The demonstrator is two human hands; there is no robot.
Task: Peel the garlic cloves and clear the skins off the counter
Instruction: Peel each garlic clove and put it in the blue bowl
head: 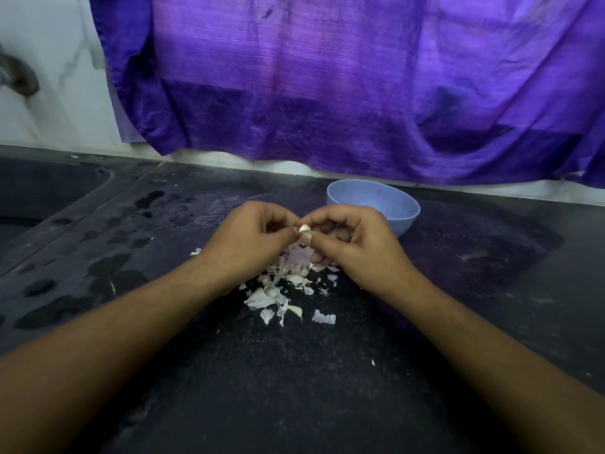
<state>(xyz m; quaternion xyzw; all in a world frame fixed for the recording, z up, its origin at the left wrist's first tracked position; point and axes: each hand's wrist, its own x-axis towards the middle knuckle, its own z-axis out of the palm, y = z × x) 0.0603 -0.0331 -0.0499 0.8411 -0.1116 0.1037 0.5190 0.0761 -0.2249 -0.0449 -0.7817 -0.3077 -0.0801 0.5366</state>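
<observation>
A small, pale garlic clove (304, 228) is held in the air just in front of the light-blue bowl (376, 199) and a little to its left, above the dark speckled bench (294, 388). Both hands meet on it. The left hand (258, 235) has its grip closed on the clove's left end, pinching it between the thumb and curled fingers. The right hand (355, 245) has its grip closed on the other side, with the thumb pressed up beneath the clove and the forefinger arched over the top. The right hand's knuckles hide part of the bowl's near wall, and it cannot be told whether they touch it. Under the hands, on the person's side of the bowl, a heap of white papery garlic skins (288, 283) lies on the bench. Loose pieces trail from it further from the bowl, and one larger flake (324, 317) lies a little apart from the heap. Well to the left of the bowl the bench carries dark wet patches (108, 273), and beyond them, further left, a sunken sink (42, 191). Behind the bowl a purple cloth (327, 77) hangs over a white wall, with its hem just above the back edge of the bench.
</observation>
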